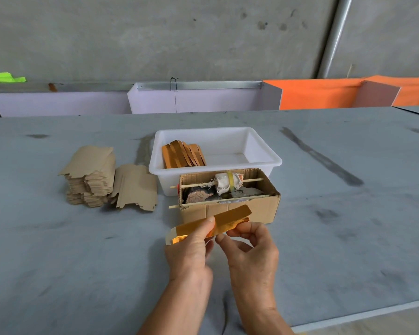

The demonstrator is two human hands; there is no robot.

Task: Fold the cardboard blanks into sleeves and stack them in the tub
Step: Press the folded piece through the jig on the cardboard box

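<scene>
Both hands hold one gold-faced cardboard blank (230, 217) above the table, in front of a small carton. My left hand (191, 250) pinches its middle, thumb on top. At the blank's right end, my right hand (249, 247) pinches the lower edge with curled fingers. The blank is partly folded along its length. A white tub (264, 151) behind the carton holds several folded gold sleeves (183, 153) leaning at its left end. A stack of unfolded brown blanks (92, 180) lies to the left, with a few more blanks (136, 187) slumped against it.
An open cardboard carton (259, 209) just beyond my hands has two wooden sticks across it, a cloth-wrapped roller (228, 182) and dark lumps inside. The grey table (58, 250) ends at the lower right. Lilac and orange panels (312, 95) line the far edge below a concrete wall.
</scene>
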